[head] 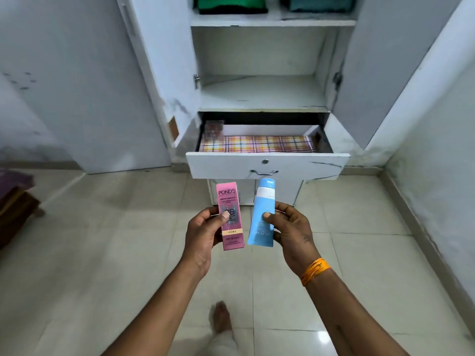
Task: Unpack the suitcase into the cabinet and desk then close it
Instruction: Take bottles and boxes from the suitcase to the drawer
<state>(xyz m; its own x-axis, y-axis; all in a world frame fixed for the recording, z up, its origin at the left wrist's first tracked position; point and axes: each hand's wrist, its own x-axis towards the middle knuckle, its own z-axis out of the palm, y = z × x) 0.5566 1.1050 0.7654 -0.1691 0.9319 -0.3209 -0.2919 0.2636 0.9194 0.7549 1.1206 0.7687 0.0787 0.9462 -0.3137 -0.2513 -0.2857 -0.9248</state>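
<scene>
A pink Pond's BB cream box point(230, 217) stands upright at the frame's centre, pinched in the left hand point(203, 235). Just beside it, a light blue tube point(262, 214) with a white band and blue cap pointing up sits in the right hand point(290, 232). Above them, the white cabinet point(262, 93) stands with both doors open and its drawer point(266, 165) pulled out, lined with checked paper. Folded clothes point(231, 3) lie on its top shelf.

A home bedroom: white wardrobe point(270, 73) holding folded clothes point(231, 3), tiled floor point(102, 253).
</scene>
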